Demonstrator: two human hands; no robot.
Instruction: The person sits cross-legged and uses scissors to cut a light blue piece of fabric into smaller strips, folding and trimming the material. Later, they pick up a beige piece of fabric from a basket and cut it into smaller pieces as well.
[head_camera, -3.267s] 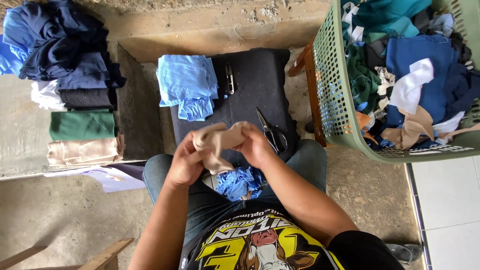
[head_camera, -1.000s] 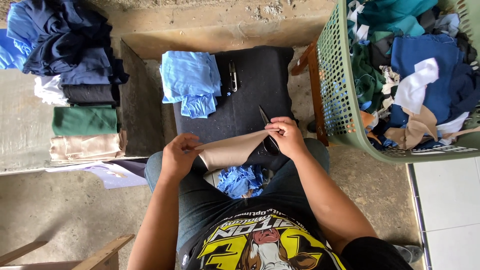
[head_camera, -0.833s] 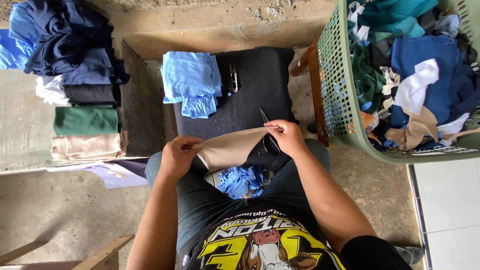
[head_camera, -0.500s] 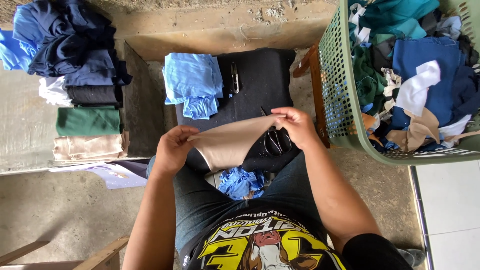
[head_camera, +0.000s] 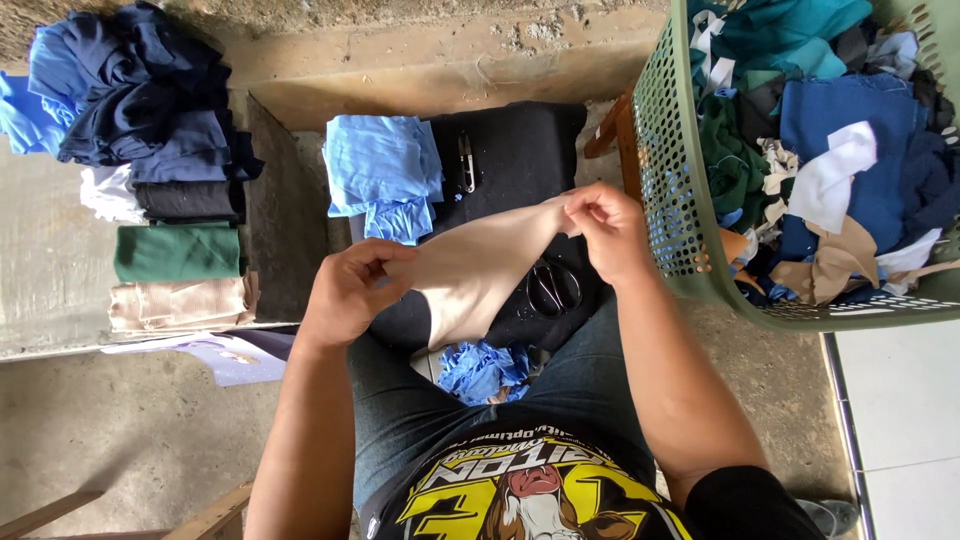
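Stretching between both hands, a beige cloth piece (head_camera: 478, 272) is held over the lap.

A green perforated basket (head_camera: 668, 200), heaped with mixed fabric scraps, is seen at the right, and folded stacks of cloth (head_camera: 165, 190) are laid on the concrete ledge at the far left. A black cloth (head_camera: 520, 150) is spread ahead of the knees, with light blue pieces (head_camera: 383, 175) on its left part. The beige piece is pinched at its left corner by the left hand (head_camera: 345, 295) and at its far right corner by the right hand (head_camera: 610, 230), the fingers of both clenched on the fabric. Scissors (head_camera: 553, 288) are lying on the black cloth just beneath it, and crumpled blue scraps (head_camera: 480, 368) sit near the lap.
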